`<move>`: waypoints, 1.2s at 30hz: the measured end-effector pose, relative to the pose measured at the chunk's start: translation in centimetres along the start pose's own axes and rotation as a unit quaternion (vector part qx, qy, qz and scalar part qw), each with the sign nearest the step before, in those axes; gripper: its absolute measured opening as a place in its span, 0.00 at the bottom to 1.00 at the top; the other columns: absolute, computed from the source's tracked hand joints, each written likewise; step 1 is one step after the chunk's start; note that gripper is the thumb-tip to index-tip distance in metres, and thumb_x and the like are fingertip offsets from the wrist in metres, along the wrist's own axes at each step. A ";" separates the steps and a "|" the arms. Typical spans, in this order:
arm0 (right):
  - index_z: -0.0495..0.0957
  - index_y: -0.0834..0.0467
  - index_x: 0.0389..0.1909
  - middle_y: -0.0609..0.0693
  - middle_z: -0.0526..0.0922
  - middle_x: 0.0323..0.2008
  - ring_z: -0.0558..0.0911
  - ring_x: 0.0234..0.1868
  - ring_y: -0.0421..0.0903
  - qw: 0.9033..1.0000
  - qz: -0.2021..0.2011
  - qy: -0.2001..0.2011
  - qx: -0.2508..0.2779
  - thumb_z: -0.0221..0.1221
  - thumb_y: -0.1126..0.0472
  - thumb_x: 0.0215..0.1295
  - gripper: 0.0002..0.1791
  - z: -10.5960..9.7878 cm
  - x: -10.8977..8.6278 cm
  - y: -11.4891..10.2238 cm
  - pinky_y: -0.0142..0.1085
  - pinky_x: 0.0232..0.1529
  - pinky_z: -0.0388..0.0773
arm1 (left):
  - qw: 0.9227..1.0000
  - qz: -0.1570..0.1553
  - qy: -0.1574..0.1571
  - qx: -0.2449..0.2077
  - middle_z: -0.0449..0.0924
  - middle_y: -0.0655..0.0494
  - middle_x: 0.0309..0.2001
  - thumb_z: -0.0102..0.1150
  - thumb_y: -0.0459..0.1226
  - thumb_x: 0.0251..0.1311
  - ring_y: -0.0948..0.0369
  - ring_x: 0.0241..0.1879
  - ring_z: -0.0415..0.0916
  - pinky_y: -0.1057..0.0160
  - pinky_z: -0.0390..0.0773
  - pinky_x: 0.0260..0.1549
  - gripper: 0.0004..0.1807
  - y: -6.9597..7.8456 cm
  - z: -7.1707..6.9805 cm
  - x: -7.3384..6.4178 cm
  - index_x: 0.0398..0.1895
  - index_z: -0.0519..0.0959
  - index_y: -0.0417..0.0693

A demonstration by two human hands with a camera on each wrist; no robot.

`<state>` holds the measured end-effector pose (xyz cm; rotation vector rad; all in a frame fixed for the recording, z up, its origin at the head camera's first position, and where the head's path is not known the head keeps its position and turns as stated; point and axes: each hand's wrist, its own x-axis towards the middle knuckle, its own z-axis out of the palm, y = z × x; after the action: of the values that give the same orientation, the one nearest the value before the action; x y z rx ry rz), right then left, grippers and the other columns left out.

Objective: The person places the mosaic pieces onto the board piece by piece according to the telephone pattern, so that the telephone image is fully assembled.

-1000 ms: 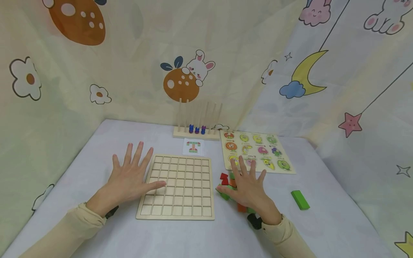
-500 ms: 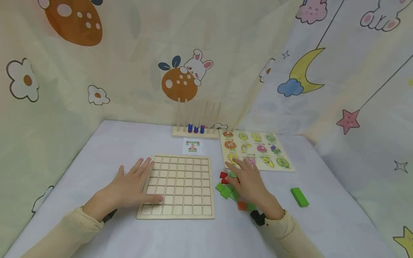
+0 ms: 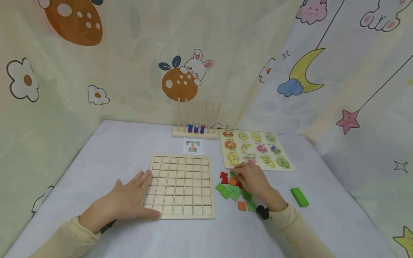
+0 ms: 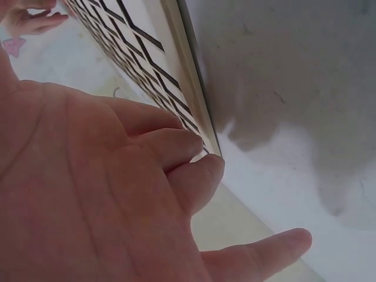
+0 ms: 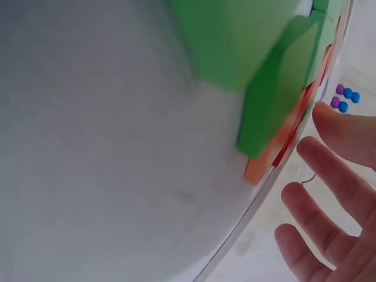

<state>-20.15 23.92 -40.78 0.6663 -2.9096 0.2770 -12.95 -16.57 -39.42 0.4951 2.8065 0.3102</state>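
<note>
A wooden board with a square grid (image 3: 184, 186) lies in the middle of the table. Against its left side rests my left hand (image 3: 129, 200), fingers extended along the edge and thumb over the near-left corner. The left wrist view shows the palm (image 4: 82, 188) and fingertips at the board's rim. My right hand (image 3: 256, 182) hovers over loose green tiles (image 3: 229, 190), red tiles (image 3: 224, 175) and orange tiles (image 3: 241, 206), partly hiding them. From the right wrist, its fingers (image 5: 320, 229) look loosely bent, with a gap between thumb and index finger and no tile visible there.
Behind the grid board lies a card with a coloured T-shaped pattern (image 3: 193, 146). A pegged wooden stand with blue and purple beads (image 3: 195, 134) is farther back. A fruit picture board (image 3: 261, 150) sits at back right, and a green block (image 3: 299, 197) lies far right.
Both hands were spread wide above the table. The left has come down and nearer along the board's left edge. The right has drawn its fingers in over the tiles.
</note>
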 end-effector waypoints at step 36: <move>0.90 0.56 0.47 0.49 0.91 0.41 0.85 0.42 0.47 0.998 -0.063 0.006 0.027 0.74 0.64 0.57 0.15 -0.9 1.3 -1.8 0.42 0.46 0.81 | 1.000 -0.005 0.003 0.004 0.45 0.37 0.82 0.62 0.79 0.41 0.37 0.80 0.50 0.14 0.50 0.59 0.76 0.3 0.8 -0.3 0.80 0.51 0.32</move>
<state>-20.44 21.94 -39.44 0.8498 -2.8427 0.3435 -12.34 -16.32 -40.02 0.4826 2.8159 0.2997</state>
